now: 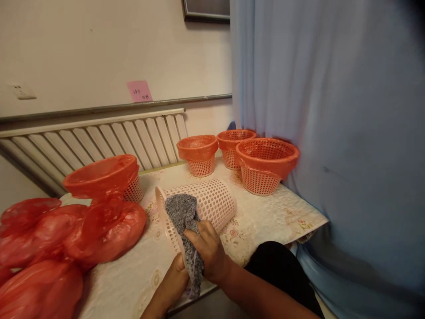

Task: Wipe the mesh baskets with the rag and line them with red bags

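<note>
A pale pink perforated plastic wastebasket (215, 199) lies on its side near the table's front edge, its mouth facing left. My left hand (172, 281) grips the near part of its rim, the fingers partly hidden behind the rim and cloth. In my right hand (210, 254) is a grey speckled cloth (182, 210), draped over the rim and the outer side of the wastebasket. My right fingers are closed on the cloth and press it against the basket; the cloth's lower end hangs beside my left hand.
Several wastebaskets lined with red bags stand around: one at left (99, 177), others at back right (267, 166). Red plastic bags (106, 230) pile up on the left. A floral tablecloth (282, 217) covers the table. A radiator (133, 141) runs behind; a blue curtain (348, 133) hangs at right.
</note>
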`<state>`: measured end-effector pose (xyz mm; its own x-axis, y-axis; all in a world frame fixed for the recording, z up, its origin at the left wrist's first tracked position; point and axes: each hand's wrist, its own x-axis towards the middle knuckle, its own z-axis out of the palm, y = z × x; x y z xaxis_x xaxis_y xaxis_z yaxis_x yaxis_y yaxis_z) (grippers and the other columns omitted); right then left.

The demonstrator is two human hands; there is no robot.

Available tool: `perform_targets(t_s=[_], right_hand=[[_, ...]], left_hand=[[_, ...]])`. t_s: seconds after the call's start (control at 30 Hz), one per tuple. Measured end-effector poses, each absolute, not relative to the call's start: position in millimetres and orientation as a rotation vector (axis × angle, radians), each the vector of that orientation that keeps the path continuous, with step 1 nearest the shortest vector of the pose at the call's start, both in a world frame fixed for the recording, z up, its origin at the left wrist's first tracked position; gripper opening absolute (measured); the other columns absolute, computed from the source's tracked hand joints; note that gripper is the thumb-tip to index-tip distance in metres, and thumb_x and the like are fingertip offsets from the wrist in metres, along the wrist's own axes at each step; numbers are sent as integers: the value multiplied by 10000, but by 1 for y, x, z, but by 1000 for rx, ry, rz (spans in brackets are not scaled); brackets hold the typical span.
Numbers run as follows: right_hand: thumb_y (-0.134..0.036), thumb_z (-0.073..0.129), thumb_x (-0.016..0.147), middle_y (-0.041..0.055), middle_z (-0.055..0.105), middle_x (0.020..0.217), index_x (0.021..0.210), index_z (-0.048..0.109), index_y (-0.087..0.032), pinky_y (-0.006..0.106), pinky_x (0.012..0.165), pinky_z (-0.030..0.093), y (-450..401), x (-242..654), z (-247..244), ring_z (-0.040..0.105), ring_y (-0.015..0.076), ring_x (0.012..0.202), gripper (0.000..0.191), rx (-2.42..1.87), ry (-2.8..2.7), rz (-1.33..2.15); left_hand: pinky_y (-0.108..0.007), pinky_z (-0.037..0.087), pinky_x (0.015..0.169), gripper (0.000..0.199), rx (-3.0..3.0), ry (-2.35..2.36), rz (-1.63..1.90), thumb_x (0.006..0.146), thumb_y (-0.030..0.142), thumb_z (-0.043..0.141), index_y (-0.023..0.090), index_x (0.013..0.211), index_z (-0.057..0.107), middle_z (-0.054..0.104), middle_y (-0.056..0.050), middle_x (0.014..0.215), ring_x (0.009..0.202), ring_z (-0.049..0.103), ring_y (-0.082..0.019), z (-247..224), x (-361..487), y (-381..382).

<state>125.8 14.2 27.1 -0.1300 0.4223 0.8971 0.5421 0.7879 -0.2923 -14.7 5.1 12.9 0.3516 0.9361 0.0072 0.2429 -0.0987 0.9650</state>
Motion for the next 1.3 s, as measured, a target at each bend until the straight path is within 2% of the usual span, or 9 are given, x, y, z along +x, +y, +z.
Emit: perform_targets(t_s=[0.17,0.43,0.57,0.7,0.83,0.97,1.03,1.17,1.3], right_hand=[[-244,461,946,129,640,1152,1220,604,-178,411,819,491,22,132,39,547,242,949,316,-803,-1753,-167],[-194,474,944,94,647,1122,1260,594,-218,392,828,476,25,156,46,526,230,943,338,-874,-1750,-131],[-194,488,940,91,648,1133,1235,611,-217,397,826,476,26,161,45,523,234,940,321,-887,-1751,-134],[-228,490,946,89,652,1136,1223,621,-225,398,833,476,26,159,46,529,235,956,306,-915,-1751,-134],[-237,505,941,89,663,1106,1208,630,-221,384,838,465,33,163,43,535,229,952,295,-935,-1764,-126],[-198,503,918,81,678,1049,1191,646,-225,359,832,454,58,189,32,532,220,923,309,-1043,-1695,-97],[-156,470,894,74,689,1020,1163,664,-220,346,827,445,76,209,24,530,221,916,338,-1183,-1580,-35],[-122,401,805,59,694,1094,1125,686,-194,341,917,412,107,234,4,561,218,990,434,-1390,-1060,209],[-160,364,776,98,704,1055,1147,661,-110,330,879,449,116,216,-16,617,221,947,478,-1437,-734,387]], left_hand=[[-444,436,1022,229,1673,1068,790,803,317,569,193,826,760,755,-55,874,1041,618,-309,10,-8,-4],[-482,261,1146,303,1802,1055,722,824,344,558,203,1019,744,749,-87,1027,1241,512,-328,-13,-1,-23],[-469,297,1133,370,1670,1032,707,788,348,633,198,1119,703,730,-85,1106,1267,497,-335,5,-1,-20],[-452,323,1120,546,1454,1037,962,781,408,646,160,1265,590,629,-107,1294,1287,482,-329,26,-3,-3],[-458,369,1075,528,1445,1077,1029,857,376,563,127,1320,519,613,-125,1301,1223,531,-314,40,7,9],[-456,324,1108,499,1505,1127,1011,860,354,541,121,1302,535,611,-124,1302,1234,519,-306,39,12,9],[-446,300,1128,505,1497,1116,999,846,360,552,131,1296,542,610,-115,1310,1261,502,-300,36,9,7],[-437,298,1135,518,1472,1103,988,821,349,573,139,1294,542,612,-111,1312,1282,490,-296,31,-1,7],[-426,305,1131,504,1479,1112,980,801,252,581,146,1292,543,623,-101,1301,1278,494,-281,31,-11,13]])
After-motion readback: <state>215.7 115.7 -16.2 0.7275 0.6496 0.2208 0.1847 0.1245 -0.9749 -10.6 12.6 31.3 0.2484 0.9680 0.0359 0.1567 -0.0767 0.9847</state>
